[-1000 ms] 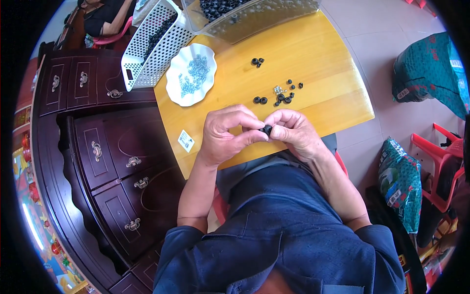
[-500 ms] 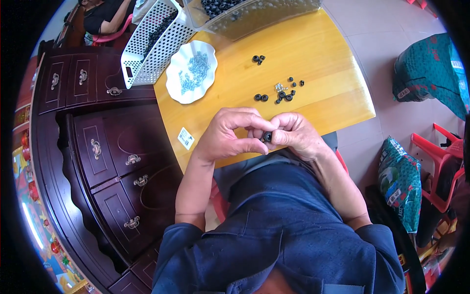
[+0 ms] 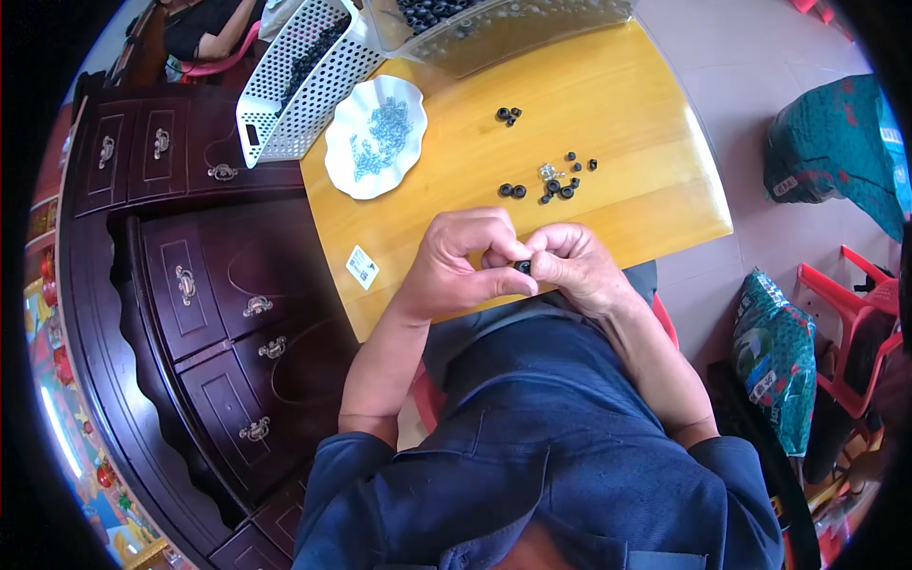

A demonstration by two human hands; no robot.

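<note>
Close together over the near table edge, both hands are pinching one small black ring [image 3: 522,267] between their fingertips. Left hand [image 3: 463,261] is curling its thumb and forefinger onto the ring from the left; right hand [image 3: 573,266] is closing on it from the right, fingers folded in. Neither hand is nearer: the ring is sitting right at the meeting point, mostly covered by fingers, so its axis and any second part pressed into it are not readable.

Further out, on the yellow wooden table [image 3: 646,104], a loose scatter of black rings [image 3: 556,180] is lying beyond the hands, well apart from them, with a smaller pair [image 3: 508,115] further back. A white scalloped plate [image 3: 342,176] holding small pale metal bits is sitting to the far left. Behind it a white perforated basket [image 3: 299,81] is leaning, and a clear tub of dark parts [image 3: 494,28] is being cut off by the top rim. A small label [image 3: 362,267] is lying near the left wrist. Dark carved cabinet [image 3: 190,285] is standing left of the table.
</note>
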